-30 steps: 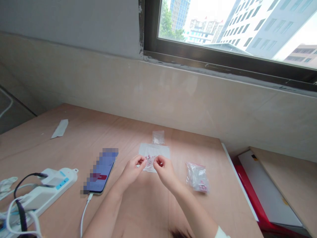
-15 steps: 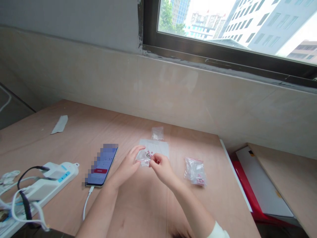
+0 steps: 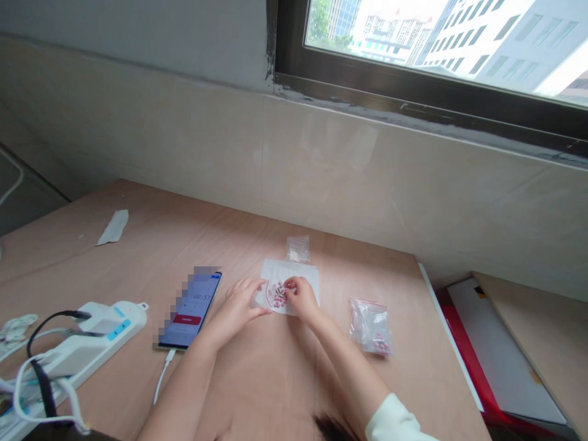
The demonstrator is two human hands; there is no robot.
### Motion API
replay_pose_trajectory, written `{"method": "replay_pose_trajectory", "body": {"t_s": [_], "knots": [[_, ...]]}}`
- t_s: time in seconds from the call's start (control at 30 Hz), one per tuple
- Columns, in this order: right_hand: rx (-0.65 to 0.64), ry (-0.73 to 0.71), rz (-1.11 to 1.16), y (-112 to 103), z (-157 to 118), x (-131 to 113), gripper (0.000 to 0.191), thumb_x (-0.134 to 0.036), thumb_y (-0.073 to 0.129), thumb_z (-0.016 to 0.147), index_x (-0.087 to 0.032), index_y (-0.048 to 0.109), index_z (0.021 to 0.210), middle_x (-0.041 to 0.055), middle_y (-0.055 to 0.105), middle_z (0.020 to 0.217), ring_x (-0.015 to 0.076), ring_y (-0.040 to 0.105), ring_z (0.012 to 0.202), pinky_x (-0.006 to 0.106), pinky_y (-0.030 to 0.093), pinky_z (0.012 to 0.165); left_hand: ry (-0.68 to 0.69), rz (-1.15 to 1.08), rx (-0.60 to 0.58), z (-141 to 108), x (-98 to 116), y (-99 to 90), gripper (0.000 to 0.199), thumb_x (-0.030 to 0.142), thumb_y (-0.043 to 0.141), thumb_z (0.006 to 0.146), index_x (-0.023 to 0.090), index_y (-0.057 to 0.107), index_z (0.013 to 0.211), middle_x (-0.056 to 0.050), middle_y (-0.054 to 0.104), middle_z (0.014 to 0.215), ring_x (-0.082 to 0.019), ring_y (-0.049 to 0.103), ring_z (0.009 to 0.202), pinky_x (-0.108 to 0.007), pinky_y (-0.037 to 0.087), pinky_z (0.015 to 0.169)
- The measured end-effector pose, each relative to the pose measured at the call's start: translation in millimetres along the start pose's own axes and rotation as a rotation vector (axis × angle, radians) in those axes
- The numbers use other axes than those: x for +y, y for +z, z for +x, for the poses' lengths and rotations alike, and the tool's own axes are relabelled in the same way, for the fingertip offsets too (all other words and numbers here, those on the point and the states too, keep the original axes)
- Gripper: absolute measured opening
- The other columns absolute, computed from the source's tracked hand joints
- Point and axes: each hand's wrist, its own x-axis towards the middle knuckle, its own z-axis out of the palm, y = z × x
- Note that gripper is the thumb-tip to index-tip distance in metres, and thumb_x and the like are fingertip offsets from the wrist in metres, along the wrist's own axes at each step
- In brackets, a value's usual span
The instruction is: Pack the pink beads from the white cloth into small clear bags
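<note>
left hand [image 3: 241, 304]: pinch opened wide | right hand [image 3: 303, 297]: moved to pink beads [image 3: 278, 301]

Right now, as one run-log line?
left hand: open, at clear bag | right hand: at pink pieces, grip unclear | under: white sheet | off right: filled bag

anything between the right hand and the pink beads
Nothing visible: the right hand is at the right edge of the pink beads. A red strip lies on their other side, toward the left hand. Whether clear plastic covers them, I cannot tell.
</note>
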Motion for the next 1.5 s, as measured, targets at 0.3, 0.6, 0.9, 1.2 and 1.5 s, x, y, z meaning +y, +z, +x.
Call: {"method": "replay_pose_trajectory", "body": {"t_s": [0.3, 0.6, 0.9, 1.2, 1.5], "knots": [[-0.074, 0.015, -0.167, 0, 11, 6, 0.006, -0.011, 0.050, 0.065, -0.016, 0.051, 0.061, 0.0024, 0.054, 0.065, 0.0122, 0.048, 0.062, 0.023, 0.035, 0.059, -0.047, 0.039, -0.035, 0, 0, 7.3, 0.044, 0.035, 0.061, 0.063, 0.019, 0.050, 0.102, -0.006, 0.055, 0.104, -0.023, 0.046, 0.100, -0.035, 0.034, 0.086], [-0.203, -0.036, 0.211, -8, -5, -27, 0.010, -0.025, 0.048, 0.072, -0.016, 0.052, 0.070, -0.0002, 0.055, 0.063, 0.0096, 0.049, 0.054, 0.021, 0.038, 0.054, -0.082, 0.057, -0.013, 7, 1, 9.7, 0.044, 0.033, 0.061, 0.063, 0.018, 0.049, 0.103, -0.006, 0.056, 0.098, -0.023, 0.048, 0.095, -0.034, 0.036, 0.083], [-0.057, -0.025, -0.225, 9, 10, -3, 0.004, -0.018, 0.054, 0.066, -0.015, 0.053, 0.065, 0.0077, 0.054, 0.077, 0.0177, 0.048, 0.077, 0.028, 0.037, 0.069, -0.066, 0.065, 0.020, 6, -12, 6.8, 0.047, 0.037, 0.063, 0.060, 0.019, 0.050, 0.101, -0.004, 0.056, 0.095, -0.022, 0.049, 0.093, -0.033, 0.037, 0.080], [-0.103, -0.032, 0.121, 1, 1, -26, 0.010, -0.025, 0.049, 0.071, -0.017, 0.051, 0.068, 0.0006, 0.054, 0.068, 0.0107, 0.048, 0.057, 0.023, 0.037, 0.057, -0.090, 0.055, -0.004, 10, -5, 9.9, 0.044, 0.034, 0.062, 0.061, 0.020, 0.049, 0.101, -0.005, 0.057, 0.096, -0.022, 0.049, 0.096, -0.033, 0.036, 0.082], [-0.049, -0.047, -0.267, 9, 14, -8, 0.004, -0.013, 0.050, 0.068, -0.014, 0.054, 0.068, 0.0077, 0.055, 0.078, 0.0186, 0.046, 0.079, 0.028, 0.036, 0.070, -0.079, 0.088, 0.002, 8, -12, 7.1, 0.046, 0.037, 0.061, 0.062, 0.019, 0.048, 0.103, -0.004, 0.056, 0.097, -0.022, 0.048, 0.094, -0.034, 0.036, 0.082]]}}
